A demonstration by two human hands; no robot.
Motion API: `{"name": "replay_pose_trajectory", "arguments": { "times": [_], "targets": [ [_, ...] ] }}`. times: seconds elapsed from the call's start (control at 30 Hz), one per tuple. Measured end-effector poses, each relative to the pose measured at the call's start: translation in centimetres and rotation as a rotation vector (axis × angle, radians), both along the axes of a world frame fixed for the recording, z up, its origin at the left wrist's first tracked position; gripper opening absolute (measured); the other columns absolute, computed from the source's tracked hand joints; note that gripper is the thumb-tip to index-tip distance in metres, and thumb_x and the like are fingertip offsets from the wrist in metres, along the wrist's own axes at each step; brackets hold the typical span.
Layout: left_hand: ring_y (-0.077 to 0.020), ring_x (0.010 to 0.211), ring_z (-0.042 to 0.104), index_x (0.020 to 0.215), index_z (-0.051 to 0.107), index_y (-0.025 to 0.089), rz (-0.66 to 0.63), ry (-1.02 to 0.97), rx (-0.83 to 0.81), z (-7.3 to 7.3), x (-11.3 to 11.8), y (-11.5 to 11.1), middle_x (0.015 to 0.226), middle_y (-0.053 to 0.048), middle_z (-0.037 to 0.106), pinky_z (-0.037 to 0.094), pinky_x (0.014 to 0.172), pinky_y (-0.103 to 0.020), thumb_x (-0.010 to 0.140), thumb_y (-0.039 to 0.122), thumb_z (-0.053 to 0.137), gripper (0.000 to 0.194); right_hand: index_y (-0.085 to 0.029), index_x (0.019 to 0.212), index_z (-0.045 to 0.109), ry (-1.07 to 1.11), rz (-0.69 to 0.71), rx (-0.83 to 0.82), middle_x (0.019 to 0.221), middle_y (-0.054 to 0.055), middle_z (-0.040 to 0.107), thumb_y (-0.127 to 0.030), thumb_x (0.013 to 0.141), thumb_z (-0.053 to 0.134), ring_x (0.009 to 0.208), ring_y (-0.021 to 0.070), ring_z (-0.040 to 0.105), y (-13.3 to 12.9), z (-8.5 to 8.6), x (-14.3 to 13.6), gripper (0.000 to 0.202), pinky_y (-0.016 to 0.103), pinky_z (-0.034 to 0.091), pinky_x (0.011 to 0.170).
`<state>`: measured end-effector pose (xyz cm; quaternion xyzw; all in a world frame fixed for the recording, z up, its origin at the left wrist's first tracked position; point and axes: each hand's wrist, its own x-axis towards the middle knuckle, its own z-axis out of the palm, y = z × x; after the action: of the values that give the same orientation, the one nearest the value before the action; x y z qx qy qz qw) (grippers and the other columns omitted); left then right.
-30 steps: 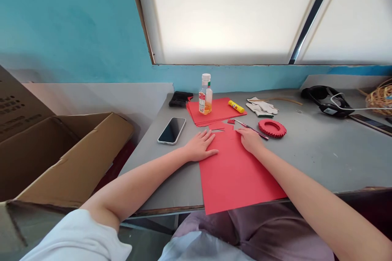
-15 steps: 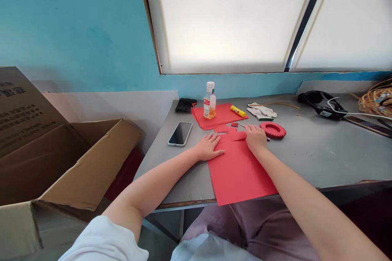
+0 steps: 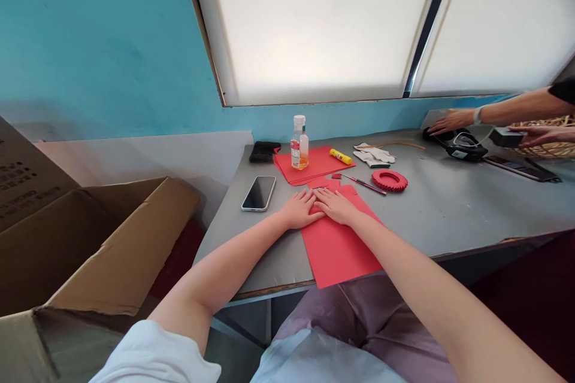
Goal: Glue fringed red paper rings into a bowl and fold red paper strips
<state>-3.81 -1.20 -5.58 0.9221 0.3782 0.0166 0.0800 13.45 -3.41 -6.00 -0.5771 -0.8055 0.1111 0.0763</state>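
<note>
A sheet of red paper (image 3: 340,251) lies at the table's front edge, its near corner hanging a little over. Flat on its upper left edge rests my left hand (image 3: 299,210), fingers spread. My right hand (image 3: 335,205) also lies flat near the sheet's top, its fingertips beside those of the left; part of the paper is hidden beneath both. Beyond the fingers are small red paper pieces (image 3: 324,182) and a thin pen-like tool (image 3: 366,184). A red pleated paper ring (image 3: 389,180) lies to the right.
A bottle (image 3: 299,143) and a yellow glue stick (image 3: 341,157) stand or lie on stacked red paper (image 3: 291,176). Left is a phone (image 3: 259,193); behind are white gloves (image 3: 374,155). Another person's hands (image 3: 451,121) reach over a black headset (image 3: 467,148). A cardboard box (image 3: 121,245) stands left.
My right hand has moved left across the paper to meet my left hand, uncovering the pen-like tool. Another person's hands have come in at the right, one holding a dark box-shaped object.
</note>
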Motion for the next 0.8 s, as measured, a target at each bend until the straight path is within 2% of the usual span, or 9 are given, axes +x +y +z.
{"name": "replay_pose_trajectory", "arguments": {
  "times": [0.2,0.4,0.5,0.6,0.7,0.8],
  "targets": [
    [-0.0308,0.136,0.008,0.143,0.016,0.012,0.008,0.032,-0.016,0.3,-0.1,0.0,0.149,-0.012,0.010,0.010,0.107,-0.042,0.079,0.074,0.013,0.088,-0.022,0.142,0.022,-0.060,-0.122,-0.031,0.149,0.005,0.017,-0.055,0.088,0.016,0.137,0.0194,0.011,0.3,0.1,4.4,0.063,0.041,0.009,0.109],
    [-0.0305,0.136,0.007,0.143,0.015,0.012,-0.005,0.031,-0.022,0.3,-0.1,0.0,0.149,-0.012,0.010,0.008,0.107,-0.042,0.079,0.073,0.013,0.088,-0.020,0.140,0.027,-0.101,-0.214,0.012,0.147,0.010,0.024,-0.051,0.090,0.020,0.135,0.0222,0.018,0.0,-0.4,7.4,0.059,0.047,0.015,0.106],
    [-0.0297,0.136,0.006,0.143,0.015,0.012,-0.034,0.033,-0.025,0.5,-0.1,0.1,0.149,-0.012,0.011,0.008,0.108,-0.042,0.080,0.073,0.013,0.087,-0.022,0.131,0.043,-0.101,-0.222,0.106,0.141,0.010,0.037,-0.047,0.090,0.028,0.132,0.0246,0.026,-0.5,0.2,8.0,0.051,0.050,0.018,0.105],
    [-0.0278,0.136,0.007,0.143,0.016,0.013,-0.091,0.038,-0.034,0.7,0.3,0.2,0.148,-0.011,0.012,0.008,0.109,-0.039,0.079,0.074,0.015,0.088,-0.018,0.114,0.060,-0.086,-0.221,0.236,0.133,0.012,0.047,-0.035,0.091,0.030,0.125,0.0252,0.036,-0.4,1.4,8.2,0.042,0.046,0.025,0.103],
    [-0.0267,0.137,0.007,0.143,0.016,0.013,-0.140,0.039,-0.038,1.0,0.9,0.4,0.149,-0.010,0.012,0.006,0.109,-0.037,0.079,0.074,0.017,0.088,-0.017,0.104,0.066,-0.066,-0.150,0.303,0.121,0.011,0.057,-0.021,0.087,0.035,0.117,0.0221,0.045,0.4,2.3,7.7,0.035,0.038,0.034,0.098],
    [-0.0269,0.137,0.007,0.143,0.017,0.012,-0.167,0.035,-0.036,1.1,1.3,0.6,0.149,-0.011,0.011,0.006,0.110,-0.036,0.080,0.073,0.017,0.087,-0.020,0.095,0.069,-0.063,-0.049,0.314,0.112,0.007,0.062,-0.012,0.080,0.041,0.111,0.0204,0.050,1.4,2.3,6.6,0.033,0.035,0.037,0.096]
  ]
}}
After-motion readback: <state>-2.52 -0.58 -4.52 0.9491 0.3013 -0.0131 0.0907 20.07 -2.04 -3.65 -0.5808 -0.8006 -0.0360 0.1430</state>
